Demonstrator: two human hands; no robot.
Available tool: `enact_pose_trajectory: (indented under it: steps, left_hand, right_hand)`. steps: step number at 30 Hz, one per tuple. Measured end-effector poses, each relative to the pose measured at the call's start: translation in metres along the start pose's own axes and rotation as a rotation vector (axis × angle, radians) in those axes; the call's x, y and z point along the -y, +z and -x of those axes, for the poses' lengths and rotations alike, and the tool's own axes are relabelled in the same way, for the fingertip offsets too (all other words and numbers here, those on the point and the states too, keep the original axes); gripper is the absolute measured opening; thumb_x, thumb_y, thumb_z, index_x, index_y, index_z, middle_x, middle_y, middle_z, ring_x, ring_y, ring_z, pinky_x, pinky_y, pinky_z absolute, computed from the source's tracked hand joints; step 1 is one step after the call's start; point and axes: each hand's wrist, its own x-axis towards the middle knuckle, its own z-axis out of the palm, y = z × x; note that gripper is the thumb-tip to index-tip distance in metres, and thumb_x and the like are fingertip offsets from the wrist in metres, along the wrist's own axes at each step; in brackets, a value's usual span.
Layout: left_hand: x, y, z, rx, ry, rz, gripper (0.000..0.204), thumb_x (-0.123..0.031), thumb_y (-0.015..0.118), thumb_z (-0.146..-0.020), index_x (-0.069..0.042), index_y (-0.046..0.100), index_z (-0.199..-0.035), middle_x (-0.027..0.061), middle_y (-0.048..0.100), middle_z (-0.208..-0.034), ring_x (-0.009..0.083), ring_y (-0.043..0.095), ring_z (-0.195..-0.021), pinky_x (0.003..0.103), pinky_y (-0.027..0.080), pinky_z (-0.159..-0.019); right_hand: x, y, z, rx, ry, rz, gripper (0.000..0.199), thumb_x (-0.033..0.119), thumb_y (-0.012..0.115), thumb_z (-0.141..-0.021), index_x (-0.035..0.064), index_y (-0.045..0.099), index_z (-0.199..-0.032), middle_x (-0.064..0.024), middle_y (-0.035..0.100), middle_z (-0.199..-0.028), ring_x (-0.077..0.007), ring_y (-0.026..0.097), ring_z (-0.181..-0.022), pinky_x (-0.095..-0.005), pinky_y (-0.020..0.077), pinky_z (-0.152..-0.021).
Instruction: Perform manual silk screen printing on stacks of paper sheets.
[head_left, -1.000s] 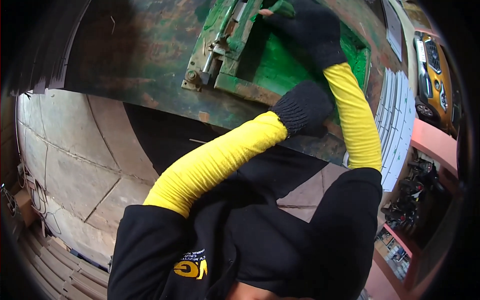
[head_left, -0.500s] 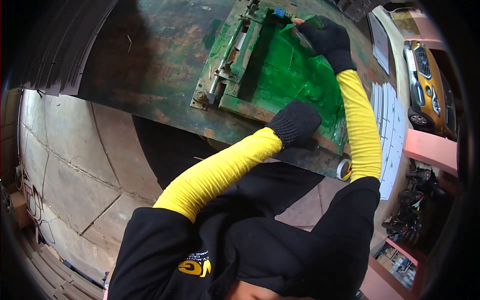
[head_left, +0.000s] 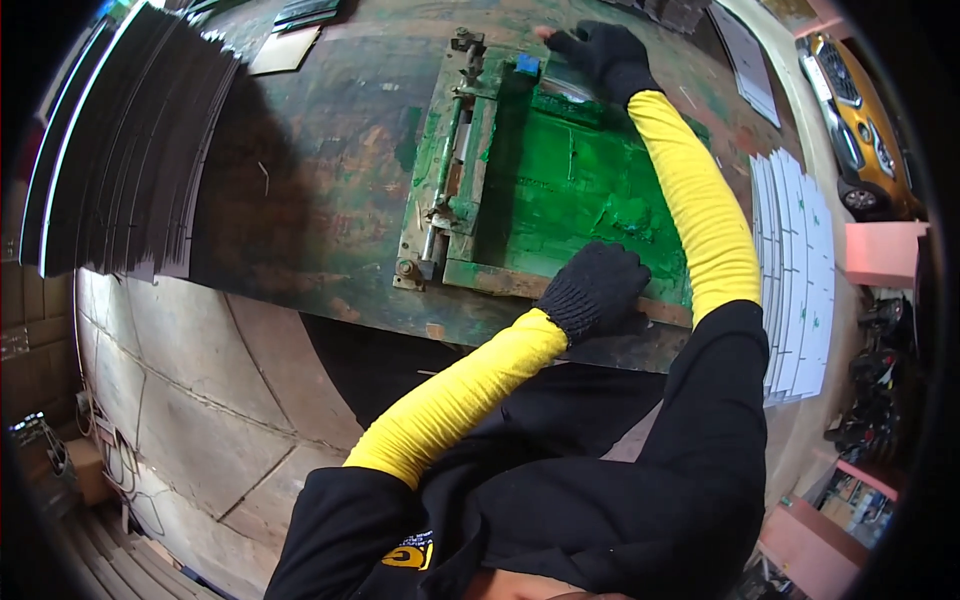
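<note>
workbench: big worn table (head_left: 300, 190), dark top smeared with green ink, runs across the upper half of the view
dark sheets: large fanned stack (head_left: 120, 150) at the bench's far left, edges overlapping
white sheets: fanned row of printed cards (head_left: 795, 270) on the bench's right end, well apart from the frame
printing frame: green ink-coated screen frame (head_left: 570, 180) lying flat mid-bench, wooden edge toward the person
hinge rail: metal clamp bar (head_left: 445, 180) along the frame's left side, bolts at both ends
yellow vehicle: parked at top right (head_left: 860, 100), beyond the bench
left hand: black knit glove (head_left: 595, 290), yellow sleeve; fingers curled down and pressed together on the frame's near wooden edge, resting on it
right hand: black knit glove (head_left: 600, 55), arm stretched across the screen; fingers bent over the frame's far edge, seems to be gripping it, though the hold itself is hidden under the glove
blue block: small blue piece (head_left: 527, 65) on the far frame edge, just beside the right hand, not touching as far as I can see
</note>
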Motion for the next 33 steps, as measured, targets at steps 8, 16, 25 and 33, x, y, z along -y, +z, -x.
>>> enact_pose_trajectory:
  steps: [8,16,25,33]
  left_hand:
    - [-0.001,-0.005,-0.004,0.049,0.138,-0.084,0.042,-0.048,0.074,-0.084,-0.009,0.07,-0.098,0.0115,0.064,-0.099,0.0329,0.063,-0.098,0.047,0.051,-0.084]
    - [-0.028,-0.044,0.008,-0.129,0.163,-0.147,0.038,-0.045,0.077,-0.082,-0.01,0.07,-0.096,0.0099,0.063,-0.096,0.0313,0.062,-0.095,0.046,0.052,-0.079]
    - [-0.071,-0.099,0.014,-0.231,0.132,-0.232,0.038,-0.027,0.091,-0.07,-0.006,0.066,-0.09,0.0108,0.058,-0.08,0.0306,0.059,-0.075,0.041,0.05,-0.067]
    - [-0.066,-0.131,0.053,-0.277,-0.137,-0.281,0.042,-0.024,0.087,-0.076,0.002,0.066,-0.101,0.0119,0.061,-0.091,0.0227,0.063,-0.088,0.034,0.051,-0.08]
  right_hand:
    - [-0.129,-0.09,0.077,-0.694,-0.172,-0.218,0.04,0.043,0.061,-0.104,0.0068,0.075,-0.111,-0.0094,0.075,-0.09,-0.0198,0.071,-0.085,-0.0327,0.0526,-0.08]
    - [-0.214,-0.087,0.231,-0.035,0.414,-0.508,0.04,0.038,0.061,-0.105,0.0052,0.07,-0.126,-0.011,0.074,-0.101,-0.0136,0.068,-0.098,-0.028,0.0522,-0.089]
    - [-0.125,-0.013,0.249,-0.231,0.04,-0.523,0.079,0.05,0.087,-0.073,0.01,0.065,-0.138,-0.0164,0.071,-0.123,-0.0245,0.064,-0.12,-0.0336,0.0462,-0.105]
    - [-0.053,0.005,0.203,0.343,-0.127,-0.049,0.139,0.063,0.097,-0.036,0.0172,0.045,-0.157,-0.0186,0.053,-0.152,-0.0353,0.051,-0.14,-0.0476,0.032,-0.12]
